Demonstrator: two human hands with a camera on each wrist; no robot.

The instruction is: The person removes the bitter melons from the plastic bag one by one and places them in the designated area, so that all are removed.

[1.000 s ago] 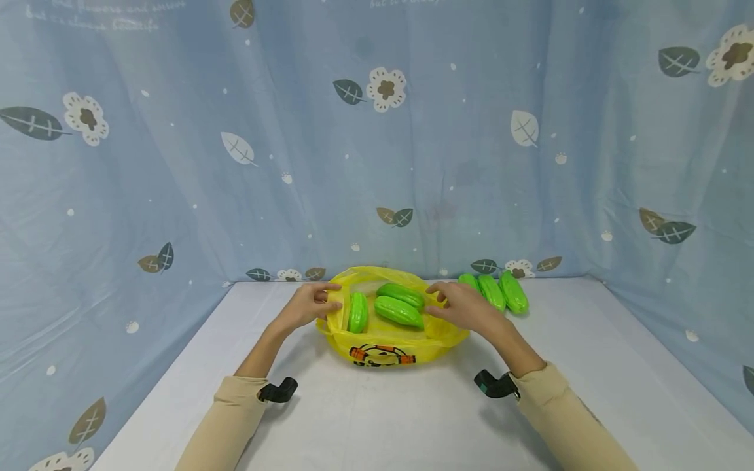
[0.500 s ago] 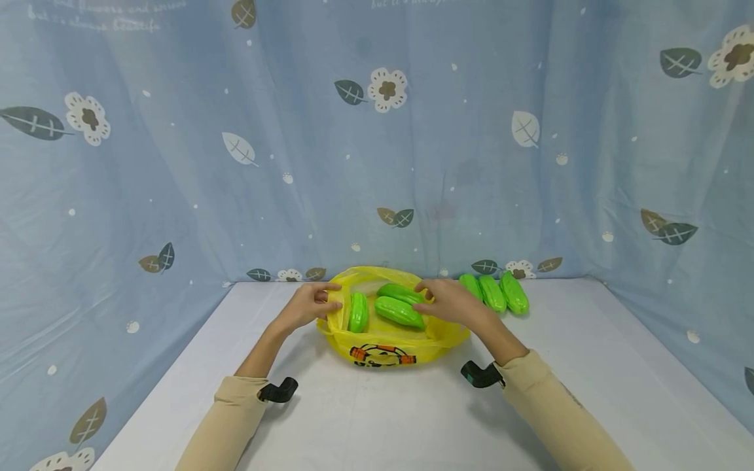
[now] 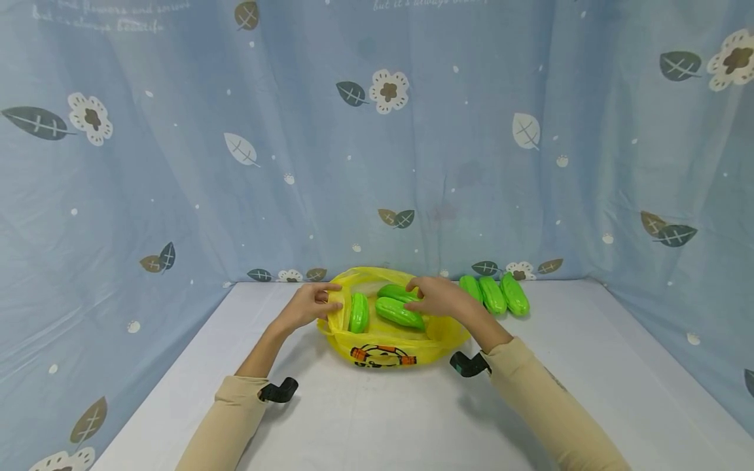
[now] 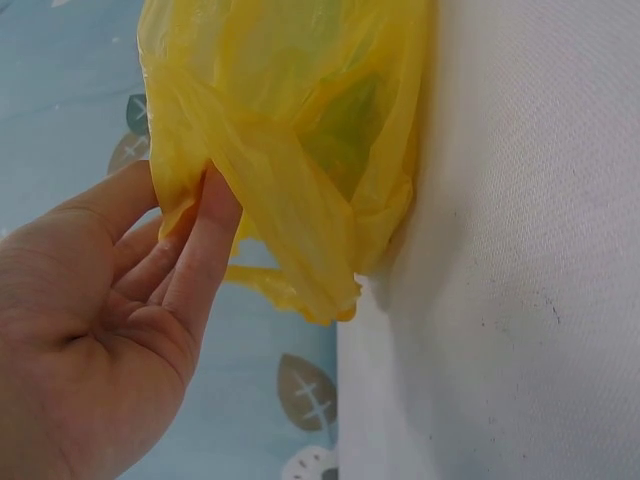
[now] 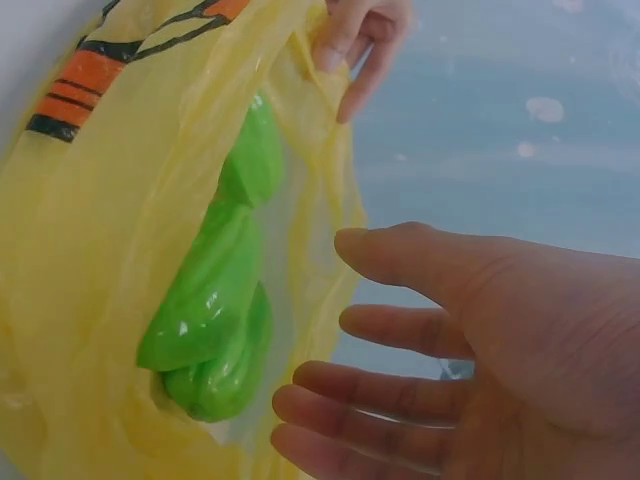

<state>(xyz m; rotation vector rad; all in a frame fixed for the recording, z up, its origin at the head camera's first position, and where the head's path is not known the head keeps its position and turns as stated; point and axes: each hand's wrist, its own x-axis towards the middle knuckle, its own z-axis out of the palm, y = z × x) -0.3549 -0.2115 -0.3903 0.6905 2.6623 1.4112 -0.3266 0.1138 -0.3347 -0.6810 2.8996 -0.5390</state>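
A yellow plastic bag with an orange and black print lies with its mouth spread on the table. Inside are three glossy green ridged vegetables, long like cucumbers: one at the left and two side by side in the middle. My left hand pinches the left edge of the bag between thumb and fingers; in the left wrist view the plastic hangs from the fingertips. My right hand hovers over the bag's right side, fingers spread and holding nothing, as the right wrist view shows.
Three more green vegetables lie in a row on the white table, behind and right of the bag. A blue curtain printed with leaves and flowers stands along the back and both sides.
My right hand has moved left, from the bag's right edge to over the two middle vegetables. The left hand keeps its place on the bag edge.
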